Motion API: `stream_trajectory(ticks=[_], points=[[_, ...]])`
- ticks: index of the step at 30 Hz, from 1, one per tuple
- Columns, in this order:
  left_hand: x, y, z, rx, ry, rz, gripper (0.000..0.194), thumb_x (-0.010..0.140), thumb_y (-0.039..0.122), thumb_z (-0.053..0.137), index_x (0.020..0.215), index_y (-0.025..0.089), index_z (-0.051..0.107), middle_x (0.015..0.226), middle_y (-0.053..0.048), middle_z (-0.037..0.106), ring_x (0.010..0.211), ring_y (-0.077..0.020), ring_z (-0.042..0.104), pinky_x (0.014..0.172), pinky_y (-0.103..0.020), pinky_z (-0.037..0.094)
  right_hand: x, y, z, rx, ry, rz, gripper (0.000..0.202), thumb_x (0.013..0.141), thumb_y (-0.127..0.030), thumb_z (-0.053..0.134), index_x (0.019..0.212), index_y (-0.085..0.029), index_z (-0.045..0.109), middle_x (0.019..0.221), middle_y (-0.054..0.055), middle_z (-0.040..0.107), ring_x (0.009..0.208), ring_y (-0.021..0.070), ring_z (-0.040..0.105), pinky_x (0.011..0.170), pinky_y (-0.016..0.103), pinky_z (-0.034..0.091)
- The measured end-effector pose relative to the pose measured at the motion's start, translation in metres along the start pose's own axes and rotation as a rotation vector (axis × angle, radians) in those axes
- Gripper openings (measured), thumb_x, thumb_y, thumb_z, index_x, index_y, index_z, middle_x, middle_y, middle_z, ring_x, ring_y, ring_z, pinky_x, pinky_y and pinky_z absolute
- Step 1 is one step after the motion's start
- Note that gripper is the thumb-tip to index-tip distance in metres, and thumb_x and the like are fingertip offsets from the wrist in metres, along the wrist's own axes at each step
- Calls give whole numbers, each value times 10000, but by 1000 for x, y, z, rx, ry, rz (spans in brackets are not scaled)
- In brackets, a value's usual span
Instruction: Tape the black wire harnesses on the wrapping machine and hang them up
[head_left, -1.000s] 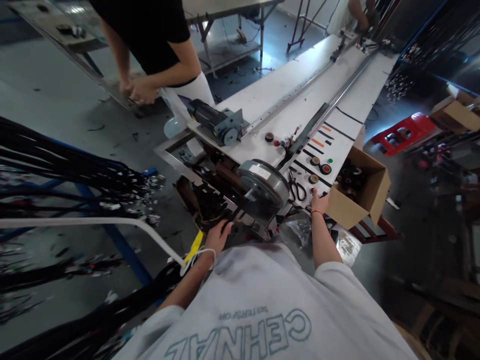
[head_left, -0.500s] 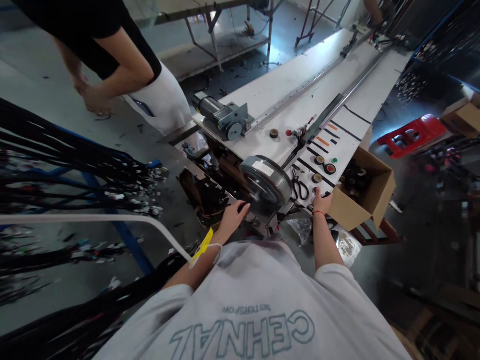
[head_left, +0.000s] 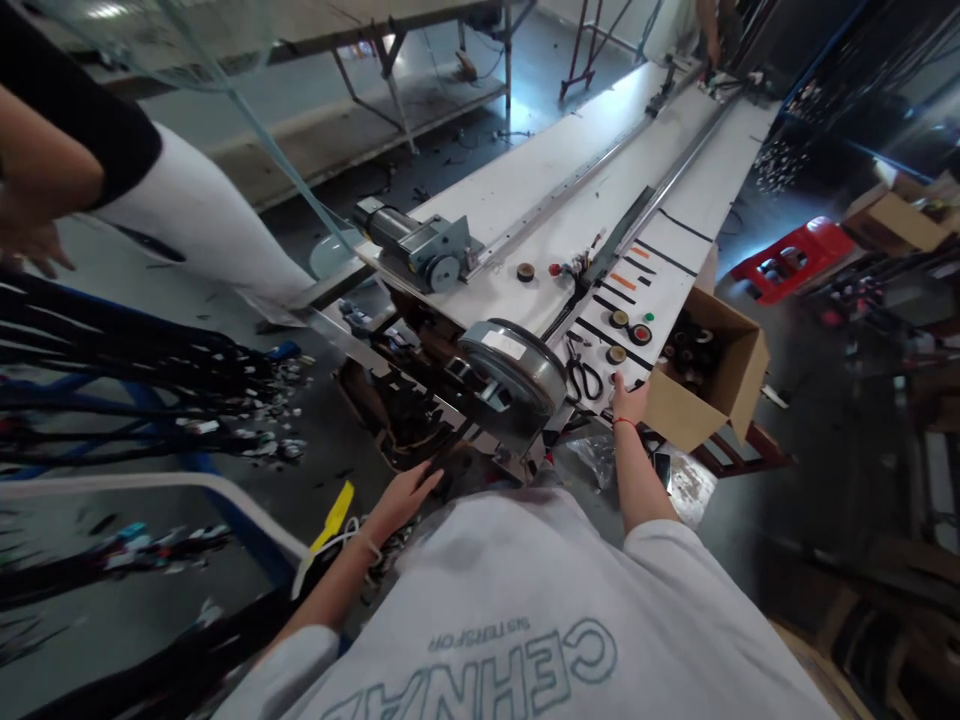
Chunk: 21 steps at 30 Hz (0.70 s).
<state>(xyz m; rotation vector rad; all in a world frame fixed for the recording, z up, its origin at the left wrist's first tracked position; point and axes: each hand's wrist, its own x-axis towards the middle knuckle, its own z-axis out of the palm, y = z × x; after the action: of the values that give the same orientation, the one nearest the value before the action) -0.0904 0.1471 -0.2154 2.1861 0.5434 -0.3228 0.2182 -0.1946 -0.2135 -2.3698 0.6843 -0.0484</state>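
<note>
In the head view, the left hand (head_left: 407,493) is off the near end of the bench (head_left: 525,182), thumb apart from its extended fingers; the right hand (head_left: 628,403) touches the bench's near right corner, thumb out, its other fingers too hidden to tell. Scissors (head_left: 583,378) lie beside it, a cardboard box (head_left: 684,410) holding dark rolls (head_left: 691,350) stands by the right edge, and a farther box (head_left: 904,222) has blurred contents.
</note>
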Motion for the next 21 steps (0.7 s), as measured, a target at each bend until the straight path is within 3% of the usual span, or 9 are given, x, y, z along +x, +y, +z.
stream_trajectory(ticks=[4,7,13,21], points=[[-22,9,-10,-108,8,-22,525,841,673,333,849,227,611,705,-44,683,676,-223,649,676,-328,541,-1,1,1,18,12,15,904,819,-630,630,1490,-90,356,1401,222,520,1256,358,526,1040,442,413],[-23,28,-8,-163,63,-67,574,810,739,323,850,234,595,757,-57,690,666,-219,643,643,-326,543,-1,2,2,27,13,12,898,826,-631,624,1493,-94,356,1413,227,506,1259,359,524,1038,453,415],[-2,63,-6,-163,82,-20,575,815,737,332,888,220,573,786,-54,692,688,-214,654,683,-327,547,-2,2,2,23,8,11,897,839,-625,612,1506,-91,338,1425,232,492,1283,359,501,1043,449,410],[35,87,1,-133,139,78,519,833,673,367,876,205,588,748,-49,673,728,-231,644,714,-324,517,-5,2,-1,53,-2,-2,902,838,-660,570,1490,-78,347,1428,243,481,1281,364,494,1048,434,393]])
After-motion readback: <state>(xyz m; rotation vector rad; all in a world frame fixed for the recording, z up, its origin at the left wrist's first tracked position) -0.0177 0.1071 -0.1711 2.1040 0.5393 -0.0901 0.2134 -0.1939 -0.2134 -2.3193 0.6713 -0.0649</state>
